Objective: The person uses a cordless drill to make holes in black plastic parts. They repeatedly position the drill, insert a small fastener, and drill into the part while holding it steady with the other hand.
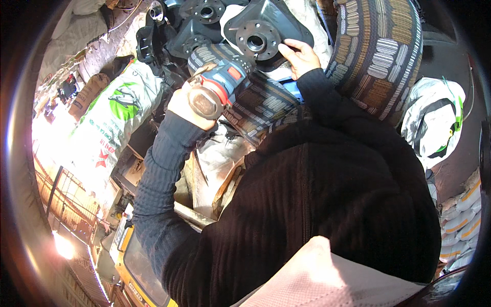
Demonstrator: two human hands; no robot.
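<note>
**A:** Left hand is wrapped tight around the grip of a blue and red power tool, fingers closed on it, the round back end of the tool facing the camera.

**B:** And the tool's nose points up and to the right of that hand, toward the dark metal flange plate, the one with the bolt holes ringed round a centre bore.

**A:** Right hand lies flat on that plate's lower right edge, fingers spread against it, not curled round anything. The two hands are apart, the tool between them.

**B:** Beyond the hands, more dark flange castings are piled up. Left of the left hand sits a white and green sack. Right of the right hand there is a patterned striped cloth, and past it a white bag.
</note>
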